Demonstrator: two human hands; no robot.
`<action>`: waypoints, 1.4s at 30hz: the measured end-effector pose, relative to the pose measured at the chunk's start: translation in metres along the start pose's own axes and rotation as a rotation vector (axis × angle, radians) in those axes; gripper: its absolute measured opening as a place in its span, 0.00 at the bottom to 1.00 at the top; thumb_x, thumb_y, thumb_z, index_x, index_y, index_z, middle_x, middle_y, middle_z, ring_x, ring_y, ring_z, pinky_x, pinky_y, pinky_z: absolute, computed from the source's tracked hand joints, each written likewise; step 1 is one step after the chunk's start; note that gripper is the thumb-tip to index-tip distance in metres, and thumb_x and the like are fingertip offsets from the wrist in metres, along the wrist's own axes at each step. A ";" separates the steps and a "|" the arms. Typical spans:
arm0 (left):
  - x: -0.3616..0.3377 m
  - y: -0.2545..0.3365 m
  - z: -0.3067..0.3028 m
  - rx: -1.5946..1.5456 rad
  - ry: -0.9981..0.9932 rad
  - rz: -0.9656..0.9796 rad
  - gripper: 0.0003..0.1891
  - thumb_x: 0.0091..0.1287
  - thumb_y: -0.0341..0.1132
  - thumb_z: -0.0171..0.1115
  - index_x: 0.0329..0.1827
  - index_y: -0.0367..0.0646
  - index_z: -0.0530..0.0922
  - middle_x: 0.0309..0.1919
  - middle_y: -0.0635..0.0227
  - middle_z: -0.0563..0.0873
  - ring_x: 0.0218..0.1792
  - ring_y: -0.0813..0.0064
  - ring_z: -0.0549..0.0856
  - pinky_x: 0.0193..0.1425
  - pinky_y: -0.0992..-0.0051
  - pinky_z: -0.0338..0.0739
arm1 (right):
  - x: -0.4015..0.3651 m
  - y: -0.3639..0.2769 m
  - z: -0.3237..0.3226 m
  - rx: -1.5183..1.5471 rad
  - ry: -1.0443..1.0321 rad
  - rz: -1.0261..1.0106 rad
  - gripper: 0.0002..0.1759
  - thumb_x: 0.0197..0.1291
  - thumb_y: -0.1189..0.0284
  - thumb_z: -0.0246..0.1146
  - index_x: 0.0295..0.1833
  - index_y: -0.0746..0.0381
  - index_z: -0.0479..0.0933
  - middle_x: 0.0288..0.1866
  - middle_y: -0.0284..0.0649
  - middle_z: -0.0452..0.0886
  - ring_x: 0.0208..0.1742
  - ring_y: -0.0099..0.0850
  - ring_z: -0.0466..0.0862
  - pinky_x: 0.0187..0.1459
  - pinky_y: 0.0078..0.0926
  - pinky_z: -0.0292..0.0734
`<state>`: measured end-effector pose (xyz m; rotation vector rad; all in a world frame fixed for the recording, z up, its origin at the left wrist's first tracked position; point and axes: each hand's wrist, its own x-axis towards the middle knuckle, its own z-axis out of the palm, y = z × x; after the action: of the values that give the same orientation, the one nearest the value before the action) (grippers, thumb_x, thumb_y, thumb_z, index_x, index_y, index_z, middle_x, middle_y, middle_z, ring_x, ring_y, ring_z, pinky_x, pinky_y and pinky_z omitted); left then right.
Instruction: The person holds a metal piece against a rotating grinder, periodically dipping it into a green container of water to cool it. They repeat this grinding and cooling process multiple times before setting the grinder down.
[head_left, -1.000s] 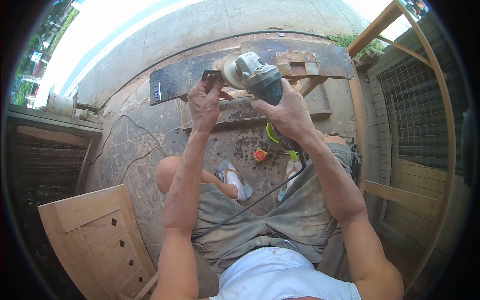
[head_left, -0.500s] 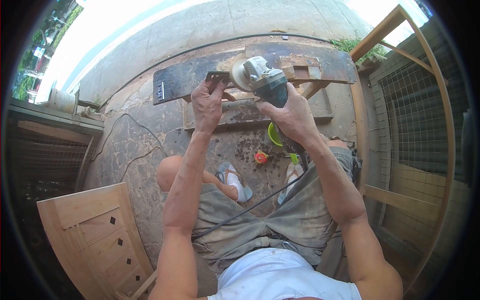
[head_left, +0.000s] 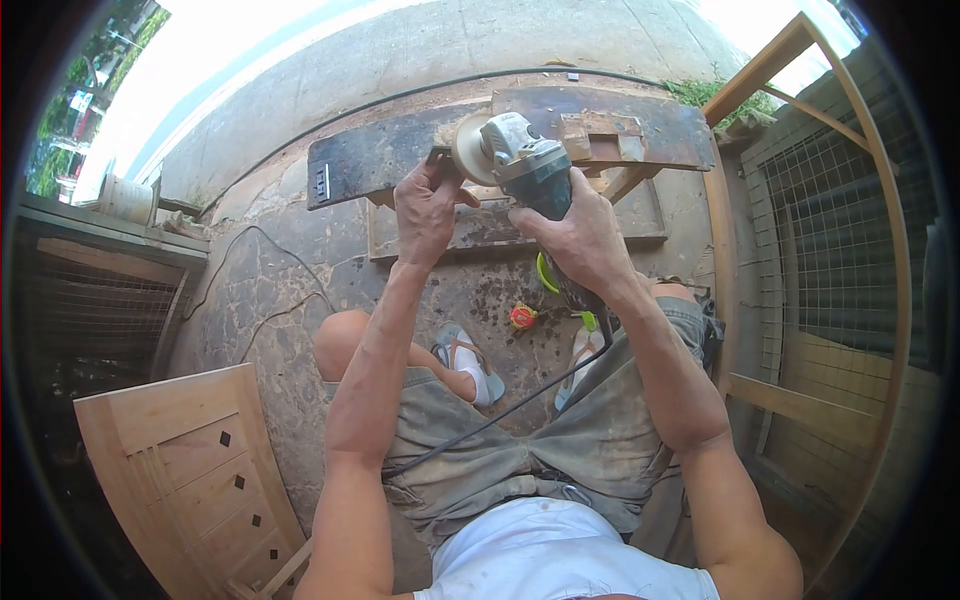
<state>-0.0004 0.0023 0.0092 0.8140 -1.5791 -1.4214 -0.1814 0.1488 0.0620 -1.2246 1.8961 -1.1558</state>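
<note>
the left hand (head_left: 428, 208) is closed in a pinch on a small dark piece (head_left: 438, 155), which sticks up past its fingertips. the right hand (head_left: 578, 232) is wrapped round the body of the grinder (head_left: 535, 172), and the pale disc (head_left: 468, 152) lies between the two hands, its face turned toward the left one. the piece is right at the disc's edge; whether they touch, or whether the disc spins, i cannot tell.

to do this well, the left fingertips should sit low on the piece and back from the disc, as they look very near it. a light, even pressure from the right wrist would suit so small a piece, since a hard push could snatch it from the pinch. the bench (head_left: 350, 168) just beyond the left hand could brace that hand or the piece.

the cord (head_left: 500, 415) runs below the right hand and over the lap, and is best held well away from the disc. a wood block (head_left: 630, 128) lies on the bench just beyond the right hand, out of the disc's way.
</note>
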 end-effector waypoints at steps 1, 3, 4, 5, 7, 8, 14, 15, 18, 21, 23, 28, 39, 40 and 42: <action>0.000 -0.002 0.001 -0.017 -0.002 0.001 0.13 0.88 0.33 0.65 0.63 0.35 0.90 0.47 0.66 0.96 0.37 0.77 0.94 0.40 0.74 0.91 | 0.000 -0.001 0.000 0.001 0.002 -0.008 0.39 0.61 0.55 0.77 0.66 0.76 0.78 0.47 0.62 0.93 0.52 0.54 0.96 0.57 0.47 0.89; 0.002 -0.006 0.004 -0.032 -0.014 0.011 0.13 0.88 0.33 0.64 0.64 0.35 0.90 0.47 0.66 0.96 0.36 0.77 0.94 0.40 0.74 0.91 | 0.000 -0.003 0.000 0.009 -0.001 -0.018 0.39 0.61 0.55 0.77 0.66 0.76 0.78 0.47 0.62 0.93 0.52 0.53 0.96 0.57 0.47 0.89; 0.001 -0.008 0.004 -0.041 -0.020 0.014 0.13 0.88 0.33 0.64 0.64 0.35 0.90 0.47 0.66 0.96 0.36 0.77 0.94 0.40 0.74 0.91 | -0.001 -0.004 -0.001 0.015 -0.004 -0.018 0.39 0.61 0.55 0.77 0.66 0.76 0.78 0.47 0.61 0.93 0.52 0.53 0.96 0.57 0.47 0.89; 0.001 -0.009 0.004 -0.030 -0.021 0.008 0.13 0.88 0.33 0.64 0.65 0.36 0.90 0.47 0.66 0.96 0.36 0.78 0.94 0.40 0.74 0.91 | -0.001 -0.004 -0.001 0.019 -0.008 -0.020 0.39 0.61 0.55 0.77 0.66 0.76 0.77 0.47 0.61 0.93 0.51 0.53 0.96 0.57 0.47 0.89; 0.001 -0.007 0.002 -0.006 -0.016 0.000 0.14 0.88 0.34 0.64 0.66 0.36 0.90 0.47 0.67 0.96 0.36 0.78 0.93 0.40 0.74 0.91 | 0.000 -0.002 -0.001 0.033 -0.019 0.001 0.39 0.61 0.56 0.77 0.66 0.76 0.77 0.47 0.61 0.93 0.51 0.53 0.96 0.57 0.47 0.89; 0.001 -0.007 0.001 -0.006 -0.014 0.006 0.14 0.88 0.34 0.64 0.66 0.36 0.90 0.47 0.67 0.96 0.36 0.79 0.93 0.40 0.74 0.91 | 0.001 -0.001 -0.001 0.039 -0.025 0.012 0.38 0.61 0.57 0.77 0.66 0.76 0.77 0.47 0.61 0.93 0.51 0.52 0.96 0.57 0.46 0.89; 0.001 -0.013 0.006 -0.032 -0.034 0.047 0.14 0.89 0.34 0.63 0.67 0.37 0.90 0.48 0.67 0.96 0.37 0.79 0.94 0.40 0.73 0.92 | -0.002 -0.008 -0.002 0.038 -0.015 -0.012 0.39 0.60 0.56 0.77 0.65 0.76 0.78 0.48 0.61 0.93 0.51 0.52 0.96 0.58 0.46 0.88; 0.000 -0.014 0.006 -0.039 -0.039 0.057 0.14 0.89 0.34 0.63 0.67 0.37 0.90 0.48 0.67 0.96 0.38 0.79 0.94 0.39 0.73 0.92 | -0.002 -0.007 -0.002 0.039 -0.016 -0.014 0.39 0.60 0.56 0.77 0.66 0.76 0.78 0.48 0.61 0.93 0.51 0.52 0.96 0.58 0.46 0.88; 0.001 -0.015 0.003 -0.028 -0.037 0.044 0.14 0.90 0.34 0.62 0.68 0.37 0.89 0.48 0.66 0.96 0.38 0.79 0.94 0.39 0.73 0.92 | -0.001 -0.005 -0.001 0.030 -0.019 -0.013 0.39 0.61 0.56 0.77 0.66 0.75 0.78 0.48 0.61 0.93 0.51 0.51 0.96 0.58 0.46 0.89; 0.002 -0.014 0.001 -0.020 -0.031 0.032 0.15 0.89 0.33 0.62 0.69 0.37 0.89 0.49 0.66 0.96 0.38 0.78 0.94 0.39 0.73 0.92 | 0.000 -0.002 -0.001 0.013 -0.019 0.004 0.39 0.61 0.57 0.77 0.67 0.75 0.78 0.48 0.61 0.94 0.52 0.51 0.96 0.57 0.46 0.89; 0.002 -0.014 0.003 -0.012 -0.034 0.043 0.14 0.89 0.33 0.63 0.68 0.37 0.90 0.49 0.66 0.96 0.37 0.78 0.94 0.39 0.73 0.92 | -0.001 -0.003 -0.001 0.027 -0.021 -0.003 0.39 0.61 0.56 0.77 0.67 0.75 0.78 0.48 0.61 0.94 0.52 0.51 0.96 0.57 0.46 0.89; 0.001 -0.016 0.003 0.006 -0.046 0.061 0.14 0.89 0.33 0.63 0.67 0.37 0.90 0.48 0.67 0.96 0.38 0.79 0.94 0.39 0.73 0.92 | -0.002 -0.009 -0.001 0.042 -0.028 -0.004 0.40 0.61 0.56 0.78 0.67 0.75 0.78 0.48 0.61 0.94 0.52 0.51 0.96 0.58 0.46 0.89; 0.001 0.001 -0.004 0.024 0.020 -0.004 0.13 0.86 0.35 0.69 0.64 0.36 0.90 0.49 0.64 0.97 0.35 0.76 0.94 0.41 0.74 0.90 | 0.002 0.002 -0.005 -0.010 -0.012 0.023 0.40 0.60 0.54 0.77 0.66 0.76 0.79 0.50 0.62 0.93 0.53 0.53 0.96 0.60 0.46 0.88; 0.001 0.002 -0.006 0.037 0.033 -0.021 0.12 0.86 0.35 0.69 0.63 0.36 0.90 0.49 0.63 0.97 0.35 0.75 0.94 0.41 0.74 0.90 | 0.002 0.003 -0.005 -0.021 -0.007 0.023 0.40 0.61 0.54 0.77 0.66 0.76 0.79 0.50 0.63 0.93 0.54 0.53 0.96 0.60 0.47 0.88; 0.002 0.002 -0.013 0.017 0.067 -0.043 0.13 0.85 0.36 0.72 0.63 0.37 0.90 0.50 0.62 0.98 0.34 0.75 0.94 0.41 0.74 0.90 | 0.004 0.003 -0.008 -0.056 -0.006 0.046 0.39 0.61 0.54 0.76 0.65 0.75 0.79 0.50 0.63 0.93 0.54 0.53 0.96 0.61 0.47 0.88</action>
<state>0.0108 -0.0045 0.0118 0.9015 -1.5324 -1.3984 -0.1905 0.1488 0.0625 -1.2069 1.9536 -1.0804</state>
